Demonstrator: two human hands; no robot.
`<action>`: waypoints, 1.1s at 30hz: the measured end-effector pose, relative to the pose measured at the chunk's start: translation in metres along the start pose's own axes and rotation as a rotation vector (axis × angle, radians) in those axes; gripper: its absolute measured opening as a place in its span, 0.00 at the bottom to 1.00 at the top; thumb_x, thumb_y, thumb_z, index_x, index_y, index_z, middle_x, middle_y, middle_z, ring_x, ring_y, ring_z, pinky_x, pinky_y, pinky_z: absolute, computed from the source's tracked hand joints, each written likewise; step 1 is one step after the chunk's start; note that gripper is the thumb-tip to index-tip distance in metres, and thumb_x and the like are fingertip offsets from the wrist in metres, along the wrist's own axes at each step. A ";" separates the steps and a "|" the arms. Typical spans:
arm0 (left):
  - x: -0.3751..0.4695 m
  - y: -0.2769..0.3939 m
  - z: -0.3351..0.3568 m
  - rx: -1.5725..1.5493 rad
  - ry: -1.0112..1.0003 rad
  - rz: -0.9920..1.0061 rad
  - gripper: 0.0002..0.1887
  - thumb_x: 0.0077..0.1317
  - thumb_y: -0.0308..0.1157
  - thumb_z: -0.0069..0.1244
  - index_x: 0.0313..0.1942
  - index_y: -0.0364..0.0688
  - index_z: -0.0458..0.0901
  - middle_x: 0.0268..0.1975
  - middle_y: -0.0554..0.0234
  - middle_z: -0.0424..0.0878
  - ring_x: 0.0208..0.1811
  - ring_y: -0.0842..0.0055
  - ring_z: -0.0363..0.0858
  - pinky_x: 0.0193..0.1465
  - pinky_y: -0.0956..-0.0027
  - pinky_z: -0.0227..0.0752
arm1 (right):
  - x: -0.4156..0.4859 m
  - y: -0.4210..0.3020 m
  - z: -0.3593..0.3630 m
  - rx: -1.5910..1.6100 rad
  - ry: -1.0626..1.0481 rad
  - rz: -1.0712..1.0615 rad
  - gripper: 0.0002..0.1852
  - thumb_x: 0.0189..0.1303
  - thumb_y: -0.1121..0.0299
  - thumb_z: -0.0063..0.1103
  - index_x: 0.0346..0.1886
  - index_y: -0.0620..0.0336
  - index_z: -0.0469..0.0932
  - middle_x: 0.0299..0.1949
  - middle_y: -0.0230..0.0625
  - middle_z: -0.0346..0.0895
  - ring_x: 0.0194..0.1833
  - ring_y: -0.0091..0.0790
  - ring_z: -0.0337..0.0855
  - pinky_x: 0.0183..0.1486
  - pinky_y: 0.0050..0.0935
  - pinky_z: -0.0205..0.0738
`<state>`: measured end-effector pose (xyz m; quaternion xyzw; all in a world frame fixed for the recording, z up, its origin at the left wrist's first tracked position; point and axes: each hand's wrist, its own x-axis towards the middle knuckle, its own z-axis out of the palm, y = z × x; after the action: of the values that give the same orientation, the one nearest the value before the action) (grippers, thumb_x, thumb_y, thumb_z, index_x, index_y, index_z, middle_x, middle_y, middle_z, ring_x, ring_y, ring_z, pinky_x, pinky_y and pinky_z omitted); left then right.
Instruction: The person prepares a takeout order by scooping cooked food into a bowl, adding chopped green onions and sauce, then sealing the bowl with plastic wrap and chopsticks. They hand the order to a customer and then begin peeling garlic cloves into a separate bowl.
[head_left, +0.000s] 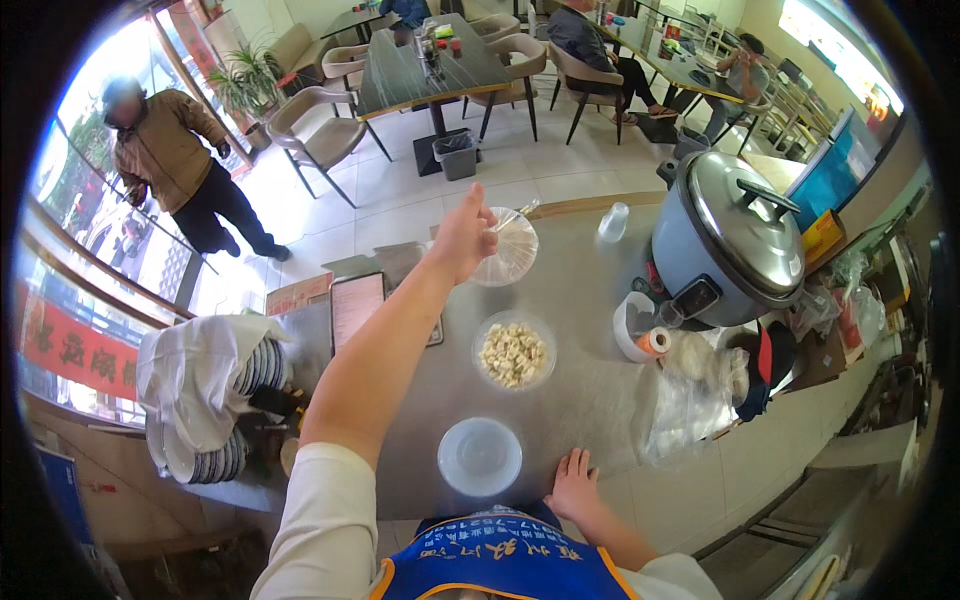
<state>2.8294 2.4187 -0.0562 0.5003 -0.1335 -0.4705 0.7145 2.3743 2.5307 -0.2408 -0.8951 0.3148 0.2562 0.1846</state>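
Note:
My left hand (466, 234) reaches across the steel counter (517, 416), thumb raised and fingers curled. It is against or just above a round thing covered in clear plastic film (506, 259), with a twisted plastic end beside the fingers. Whether the fingers grip the film is hidden. Nearer me stands a clear round tub of pale chopped food pieces (514, 356). Closer still is a translucent round plastic tub (480, 457) with nothing visible in it. My right hand (576, 487) rests on the counter's near edge, fingers spread, holding nothing.
A large rice cooker (727, 240) stands right, near a plastic cup (613, 223), a white container (636, 322) and plastic bags (690, 390). Left are a tablet-like panel (356, 304) and cloth-covered stacked plates (217, 397). A person (172, 150) is by the glass door; others sit beyond.

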 end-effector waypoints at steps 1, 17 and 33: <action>0.023 -0.008 0.003 0.031 0.016 -0.016 0.30 0.71 0.66 0.49 0.40 0.44 0.72 0.40 0.62 0.74 0.29 0.78 0.71 0.31 0.70 0.69 | 0.001 0.001 0.001 0.010 0.000 0.013 0.51 0.60 0.53 0.68 0.77 0.75 0.54 0.81 0.63 0.42 0.81 0.67 0.39 0.75 0.74 0.47; 0.141 -0.069 -0.001 0.827 0.123 0.113 0.37 0.70 0.56 0.55 0.66 0.36 0.68 0.55 0.50 0.80 0.46 0.68 0.81 0.45 0.62 0.77 | 0.011 -0.004 -0.010 0.080 -0.047 0.056 0.50 0.62 0.53 0.66 0.77 0.75 0.54 0.82 0.64 0.38 0.82 0.68 0.37 0.76 0.74 0.41; -0.318 -0.178 -0.260 1.322 -0.018 0.068 0.14 0.69 0.31 0.52 0.52 0.36 0.80 0.61 0.42 0.78 0.64 0.48 0.74 0.69 0.52 0.68 | 0.030 -0.027 0.016 -0.187 -0.143 0.183 0.54 0.59 0.48 0.68 0.73 0.87 0.54 0.78 0.76 0.41 0.80 0.74 0.39 0.81 0.53 0.45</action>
<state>2.7393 2.8178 -0.2373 0.8251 -0.4158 -0.2709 0.2702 2.4066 2.5449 -0.2664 -0.8554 0.3561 0.3631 0.0983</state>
